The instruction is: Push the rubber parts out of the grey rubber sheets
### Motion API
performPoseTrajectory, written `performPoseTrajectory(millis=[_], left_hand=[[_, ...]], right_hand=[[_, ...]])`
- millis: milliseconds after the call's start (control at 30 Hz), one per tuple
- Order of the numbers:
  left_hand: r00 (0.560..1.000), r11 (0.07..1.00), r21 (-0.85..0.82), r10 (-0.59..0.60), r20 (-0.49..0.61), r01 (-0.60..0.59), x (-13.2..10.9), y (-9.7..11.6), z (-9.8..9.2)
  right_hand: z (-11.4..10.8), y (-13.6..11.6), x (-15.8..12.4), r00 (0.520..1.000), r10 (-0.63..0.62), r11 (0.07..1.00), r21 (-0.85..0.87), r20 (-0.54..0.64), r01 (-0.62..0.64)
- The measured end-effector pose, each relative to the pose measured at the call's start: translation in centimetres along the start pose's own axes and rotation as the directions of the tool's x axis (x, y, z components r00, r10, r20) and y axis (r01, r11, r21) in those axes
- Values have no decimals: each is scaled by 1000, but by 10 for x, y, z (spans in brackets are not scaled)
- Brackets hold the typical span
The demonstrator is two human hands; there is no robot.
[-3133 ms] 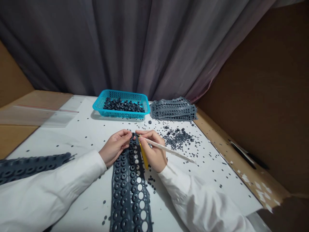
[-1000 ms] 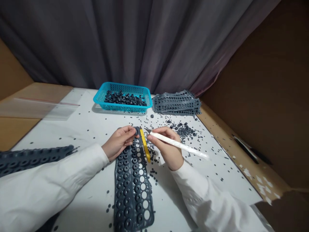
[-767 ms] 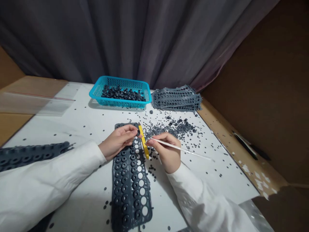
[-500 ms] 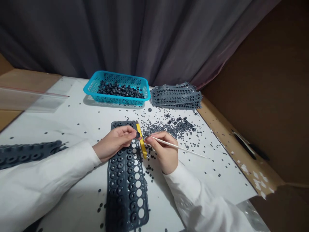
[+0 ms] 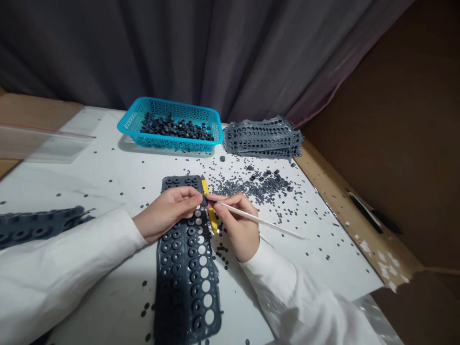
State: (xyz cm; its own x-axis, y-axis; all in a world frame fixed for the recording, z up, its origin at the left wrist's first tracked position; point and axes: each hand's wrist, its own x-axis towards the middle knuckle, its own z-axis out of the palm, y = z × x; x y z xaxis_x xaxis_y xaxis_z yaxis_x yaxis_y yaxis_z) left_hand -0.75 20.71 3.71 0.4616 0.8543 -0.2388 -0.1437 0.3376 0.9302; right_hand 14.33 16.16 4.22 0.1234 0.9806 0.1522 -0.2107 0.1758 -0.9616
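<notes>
My left hand (image 5: 170, 211) is closed, pinching a small black rubber piece (image 5: 204, 201) between thumb and fingertips. My right hand (image 5: 240, 225) grips a thin white stick (image 5: 264, 222) like a pen. The stick's front end is at the black piece; whether it goes inside is too small to tell. Below both hands lies a dark rubber sheet (image 5: 186, 273) with rows of raised rings; along its right side runs a column of round holes showing white. A slim yellow tool (image 5: 212, 221) with a dark tip lies by the sheet's right edge, partly covered by fingers.
At the back stands a blue basket (image 5: 168, 143) holding many small black pieces. Stacked perforated sheets (image 5: 262, 136) lie to its right. Small dark discs (image 5: 266, 187) are heaped and scattered on the white tabletop (image 5: 302, 268). Another dark sheet (image 5: 39, 225) and a clear bag (image 5: 43, 143) lie left.
My right hand has moved slightly left, bringing the stick's end from just beside the black piece up to it. The whole view has shifted a little.
</notes>
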Motion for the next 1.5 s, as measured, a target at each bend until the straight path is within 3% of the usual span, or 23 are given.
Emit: performPoseTrajectory(millis=[933,1300,1500], left_hand=[[1000,999,25,-21,22,21,-2,2,1],[1000,999,45,-9,21,8,0,-1,-1],[1000,997,71,7,31,-9,0,-3,-2]], right_hand=[[1,4,-1,991,-135,991,-6,-11,135],[-4,10,-8,956,-283,921,-256,71,292],[-1,10,-7,953,-300,913,-279,37,298]])
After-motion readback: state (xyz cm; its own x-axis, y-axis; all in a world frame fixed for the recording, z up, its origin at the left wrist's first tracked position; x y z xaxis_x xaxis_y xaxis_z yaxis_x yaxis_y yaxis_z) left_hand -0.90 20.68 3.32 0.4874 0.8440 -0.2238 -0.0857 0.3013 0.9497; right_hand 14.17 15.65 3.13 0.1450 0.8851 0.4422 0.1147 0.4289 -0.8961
